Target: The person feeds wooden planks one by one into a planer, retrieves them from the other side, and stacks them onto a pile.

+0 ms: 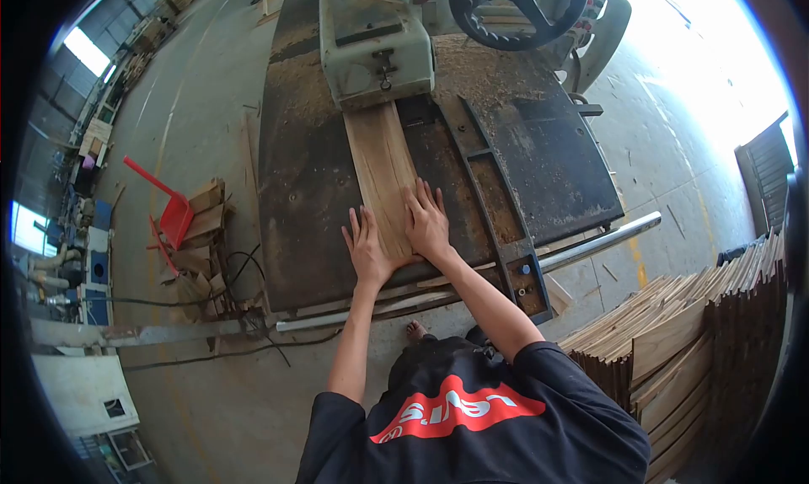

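A wooden board lies flat on the dark machine table, its far end under the pale green machine housing. My left hand rests at the board's near left edge, fingers spread and pointing forward. On the right side of the board lies my right hand, its fingers stretched out over the wood. The heels of both hands come close together at the board's near end. To the right of the board runs a black metal fence.
A black handwheel is at the top right. Stacked thin boards stand at the lower right. A red dustpan sits by wood scraps on the left. A metal rail runs along the table's near edge. Cables cross the floor.
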Demonstrator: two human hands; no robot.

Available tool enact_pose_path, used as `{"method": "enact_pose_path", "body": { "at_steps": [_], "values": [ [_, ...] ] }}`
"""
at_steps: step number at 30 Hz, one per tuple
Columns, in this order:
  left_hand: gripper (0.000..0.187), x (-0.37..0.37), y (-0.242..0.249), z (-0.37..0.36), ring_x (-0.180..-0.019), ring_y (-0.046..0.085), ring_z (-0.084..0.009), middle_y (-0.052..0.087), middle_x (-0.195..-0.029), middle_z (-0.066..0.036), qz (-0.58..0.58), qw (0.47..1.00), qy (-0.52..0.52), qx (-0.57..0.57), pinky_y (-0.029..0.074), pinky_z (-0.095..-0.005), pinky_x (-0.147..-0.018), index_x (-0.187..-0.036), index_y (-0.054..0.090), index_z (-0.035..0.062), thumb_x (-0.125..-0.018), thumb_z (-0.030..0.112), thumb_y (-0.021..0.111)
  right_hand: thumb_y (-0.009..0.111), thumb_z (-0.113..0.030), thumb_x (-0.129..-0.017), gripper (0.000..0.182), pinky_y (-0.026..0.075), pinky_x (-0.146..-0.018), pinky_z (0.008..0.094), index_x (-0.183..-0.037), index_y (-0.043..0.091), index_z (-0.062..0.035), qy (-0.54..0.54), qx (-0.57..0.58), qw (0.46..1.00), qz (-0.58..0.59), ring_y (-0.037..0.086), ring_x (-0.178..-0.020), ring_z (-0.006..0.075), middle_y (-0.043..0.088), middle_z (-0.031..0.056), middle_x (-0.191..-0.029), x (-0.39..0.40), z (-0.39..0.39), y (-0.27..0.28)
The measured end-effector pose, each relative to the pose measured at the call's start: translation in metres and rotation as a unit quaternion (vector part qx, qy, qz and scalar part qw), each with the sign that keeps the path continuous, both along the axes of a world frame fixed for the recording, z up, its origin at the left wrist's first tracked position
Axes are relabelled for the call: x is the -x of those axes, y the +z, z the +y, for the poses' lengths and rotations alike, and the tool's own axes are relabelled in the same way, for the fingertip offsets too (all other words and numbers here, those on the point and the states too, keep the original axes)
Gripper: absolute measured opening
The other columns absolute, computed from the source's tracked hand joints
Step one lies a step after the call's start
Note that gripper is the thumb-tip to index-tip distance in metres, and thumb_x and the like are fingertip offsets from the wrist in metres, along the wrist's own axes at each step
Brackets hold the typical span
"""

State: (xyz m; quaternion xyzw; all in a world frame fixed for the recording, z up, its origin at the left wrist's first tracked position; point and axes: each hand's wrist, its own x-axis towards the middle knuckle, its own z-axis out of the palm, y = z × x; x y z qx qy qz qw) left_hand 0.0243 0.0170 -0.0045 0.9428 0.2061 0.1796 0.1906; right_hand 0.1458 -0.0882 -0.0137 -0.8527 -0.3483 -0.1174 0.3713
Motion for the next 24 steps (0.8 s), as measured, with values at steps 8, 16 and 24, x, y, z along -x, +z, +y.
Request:
{"method": "enact_pose_path", "body": {
  "at_steps": [8, 16, 24],
  "values": [
    [0.148, -0.044, 0.000, 0.038, -0.156, 0.021, -0.0378, 0.040, -0.159, -0.026, 0.028, 0.999, -0.003, -0.016, 0.014, -0.0577, -0.125, -0.155, 0.032, -0.0112, -0.048, 0.073, 0.090, 0.057, -0.016, -0.097, 0.042, 0.034, -0.119, 0.0529, -0.138, 0.061, -0.0065, -0.032, -0.004, 0.999, -0.021, 0.051, -0.138, 0.0395, 0.052, 0.0267, -0.148, -0.045, 0.040, -0.003],
    [0.136, -0.064, -0.008, 0.053, -0.153, 0.027, -0.0430, 0.044, -0.155, -0.028, -0.051, 0.998, 0.029, -0.019, 0.020, -0.0557, -0.124, -0.153, 0.038, -0.0069, -0.055, 0.075, 0.086, 0.061, -0.020, -0.097, 0.043, 0.036, -0.118, 0.0493, -0.138, 0.059, -0.0055, -0.031, -0.073, 0.997, -0.020, 0.052, -0.137, 0.0388, 0.057, 0.0208, -0.146, -0.052, 0.022, 0.010],
    [0.121, -0.052, 0.009, 0.074, -0.133, 0.048, -0.0505, 0.055, -0.137, -0.034, -0.096, 0.980, 0.015, -0.172, 0.035, -0.0577, -0.116, -0.137, 0.053, -0.0116, -0.062, 0.080, 0.078, 0.069, -0.018, -0.093, 0.021, 0.059, -0.073, 0.0406, -0.111, 0.075, -0.0074, 0.023, -0.019, 0.997, 0.066, 0.074, -0.083, 0.0303, 0.076, 0.0119, -0.094, 0.112, -0.218, 0.088]
  ]
}}
